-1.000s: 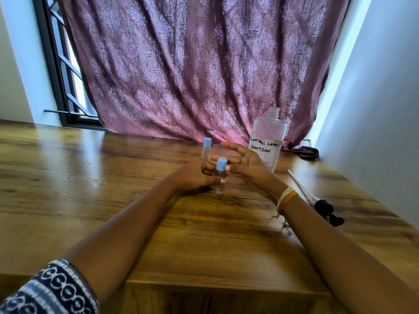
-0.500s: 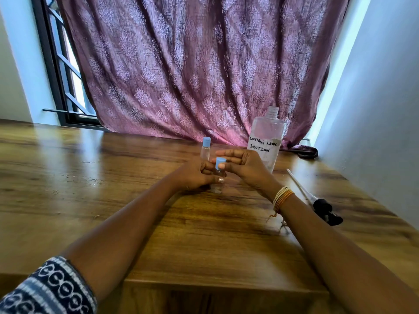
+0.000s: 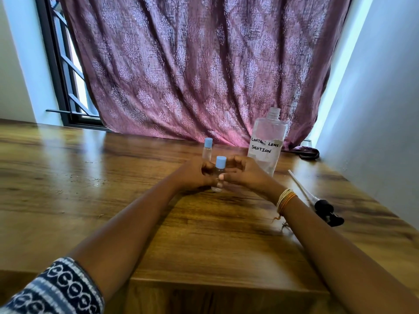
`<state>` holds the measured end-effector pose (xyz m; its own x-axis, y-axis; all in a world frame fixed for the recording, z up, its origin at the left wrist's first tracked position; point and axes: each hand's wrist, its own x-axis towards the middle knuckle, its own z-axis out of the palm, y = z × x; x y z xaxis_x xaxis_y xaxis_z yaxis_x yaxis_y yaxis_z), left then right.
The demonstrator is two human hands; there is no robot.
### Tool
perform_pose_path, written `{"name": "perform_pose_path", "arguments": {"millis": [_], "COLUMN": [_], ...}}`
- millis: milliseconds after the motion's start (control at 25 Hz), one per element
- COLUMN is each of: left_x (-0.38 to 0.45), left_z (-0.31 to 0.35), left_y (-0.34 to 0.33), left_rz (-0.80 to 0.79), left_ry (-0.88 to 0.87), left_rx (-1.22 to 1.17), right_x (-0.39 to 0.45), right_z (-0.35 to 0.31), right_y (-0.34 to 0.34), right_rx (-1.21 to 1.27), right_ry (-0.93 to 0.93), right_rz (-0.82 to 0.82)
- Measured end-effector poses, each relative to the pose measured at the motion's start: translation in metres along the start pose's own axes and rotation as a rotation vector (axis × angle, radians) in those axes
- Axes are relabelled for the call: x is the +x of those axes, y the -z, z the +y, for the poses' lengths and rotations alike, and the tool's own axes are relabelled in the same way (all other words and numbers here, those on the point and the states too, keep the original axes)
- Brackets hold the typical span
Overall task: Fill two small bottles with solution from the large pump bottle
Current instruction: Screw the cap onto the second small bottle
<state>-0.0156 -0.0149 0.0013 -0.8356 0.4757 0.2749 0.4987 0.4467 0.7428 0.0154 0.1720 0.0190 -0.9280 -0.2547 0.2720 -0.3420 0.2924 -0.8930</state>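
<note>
Centrally, left hand (image 3: 192, 175) and right hand (image 3: 243, 173) both grip capped small bottle (image 3: 219, 172); table (image 3: 113, 200) edge well clear.

Both hands (image 3: 195, 175) (image 3: 243, 174) hold capped small bottle (image 3: 219, 172).

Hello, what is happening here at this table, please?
A person sits at a wooden table and works with small bottles. Both hands are on the near small bottle: the left hand grips its body, and the right hand curls round it just under the blue cap. The second small bottle stands capped behind. The large bottle, labelled contact lens solution, stands open; its pump lies on the table to the right.
</note>
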Motion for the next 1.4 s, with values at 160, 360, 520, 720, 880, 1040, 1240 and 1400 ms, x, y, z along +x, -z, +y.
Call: {"name": "perform_pose_path", "arguments": {"millis": [160,360,520,720,880,1040,1240,1400], "left_x": [0.001,0.003,0.003,0.007,0.004,-0.004,-0.006,0.009], "left_z": [-0.002,-0.006,-0.009,-0.012,-0.008,0.005,0.04,0.074], "left_y": [0.004,0.008,0.007,0.007,0.007,-0.005,-0.033,-0.044], "left_rz": [-0.042,0.022,0.046,0.031,0.032,0.06,-0.046,-0.055], "left_ry": [0.072,0.152,0.149,0.14,0.129,0.06,0.01,-0.043], "left_rx": [0.207,0.279,0.291,0.312,0.324,0.348,0.298,0.318], "right_x": [-0.001,0.013,0.029,0.045,0.038,0.015,-0.032,-0.066], "right_z": [0.009,0.021,0.021,0.027,0.027,0.023,0.006,-0.007], "right_y": [-0.01,-0.011,-0.017,-0.022,-0.016,-0.006,0.016,0.061], "right_rx": [-0.156,-0.333,-0.399,-0.438,-0.45,-0.423,-0.479,-0.71], "right_ry": [-0.021,-0.075,-0.108,-0.157,-0.243,-0.327,-0.219,-0.18], "right_rz": [-0.003,0.205,0.271,0.283,0.269,0.224,0.235,0.428]}}
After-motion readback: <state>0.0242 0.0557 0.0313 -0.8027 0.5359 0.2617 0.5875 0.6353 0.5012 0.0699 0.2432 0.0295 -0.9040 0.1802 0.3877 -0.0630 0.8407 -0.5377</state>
